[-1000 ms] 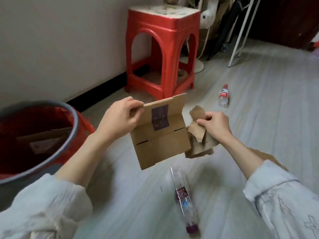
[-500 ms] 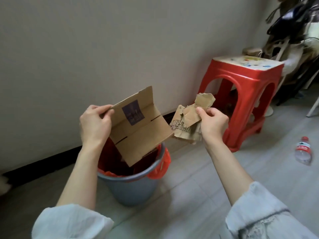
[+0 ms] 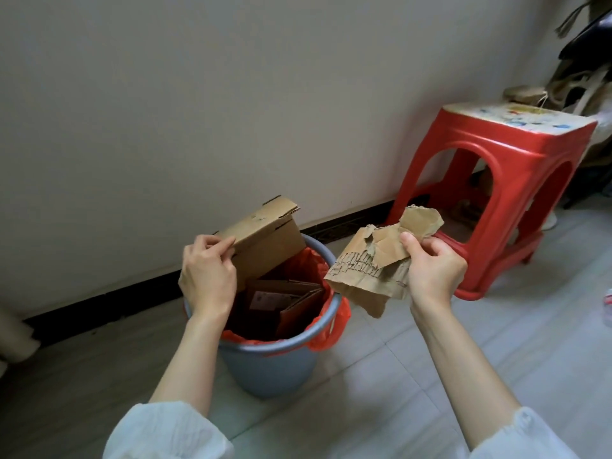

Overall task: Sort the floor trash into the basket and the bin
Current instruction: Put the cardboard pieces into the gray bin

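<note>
A grey bin (image 3: 275, 366) with a red liner stands on the floor by the wall, with several cardboard pieces inside. My left hand (image 3: 207, 276) pinches a folded cardboard box piece (image 3: 265, 240) by its edge, tilted over the bin's mouth with its lower end inside the rim. My right hand (image 3: 433, 273) grips torn brown cardboard scraps (image 3: 371, 270) just right of the bin's rim, above the floor.
A red plastic stool (image 3: 496, 193) stands against the wall to the right of the bin. Clutter fills the far right corner behind it. A bottle (image 3: 608, 306) shows partly at the right edge on the pale floor.
The view has swung to the bin. My left hand has lowered the box piece from above the bin down into its mouth. My right hand has brought the scraps beside the rim.
</note>
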A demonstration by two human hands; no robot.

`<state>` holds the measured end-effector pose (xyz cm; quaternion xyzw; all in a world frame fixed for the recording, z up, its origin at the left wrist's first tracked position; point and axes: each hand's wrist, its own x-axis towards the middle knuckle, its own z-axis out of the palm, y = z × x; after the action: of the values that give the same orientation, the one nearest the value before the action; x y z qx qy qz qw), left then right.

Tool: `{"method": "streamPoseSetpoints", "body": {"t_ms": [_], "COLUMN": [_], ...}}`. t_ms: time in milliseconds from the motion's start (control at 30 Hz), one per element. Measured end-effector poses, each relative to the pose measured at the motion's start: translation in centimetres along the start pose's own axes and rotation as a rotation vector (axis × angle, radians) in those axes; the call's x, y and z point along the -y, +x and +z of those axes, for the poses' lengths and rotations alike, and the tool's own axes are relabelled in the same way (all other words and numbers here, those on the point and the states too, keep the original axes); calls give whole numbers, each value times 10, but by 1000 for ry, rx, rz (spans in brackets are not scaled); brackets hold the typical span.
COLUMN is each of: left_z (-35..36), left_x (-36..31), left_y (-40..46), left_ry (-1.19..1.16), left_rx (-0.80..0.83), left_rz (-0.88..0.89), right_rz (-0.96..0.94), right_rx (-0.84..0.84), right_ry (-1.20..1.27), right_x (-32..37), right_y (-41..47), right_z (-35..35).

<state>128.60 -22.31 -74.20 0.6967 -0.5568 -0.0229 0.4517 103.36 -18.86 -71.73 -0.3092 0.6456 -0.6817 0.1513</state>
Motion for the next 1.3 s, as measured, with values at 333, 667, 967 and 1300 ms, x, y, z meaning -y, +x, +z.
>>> {"method": "streamPoseSetpoints", "body": {"t_ms": [333,667,967,1300], "left_z": [9,13,30,54], "left_x": [23,39,49,41], "left_y": [2,3,5,-7], "left_ry": [-51,-185,-15,127], "left_rx": [158,322,514,600], "left_rz": [102,-124,-128,-23], "right_rz": [234,120,143,200], "right_rx": [69,215,366,453], "right_ry": [288,47,-185,-329], "right_x": [1,-21,-44,-57], "right_y": [-20,-18,-35,-32], "right_z": [51,51,48,46]}}
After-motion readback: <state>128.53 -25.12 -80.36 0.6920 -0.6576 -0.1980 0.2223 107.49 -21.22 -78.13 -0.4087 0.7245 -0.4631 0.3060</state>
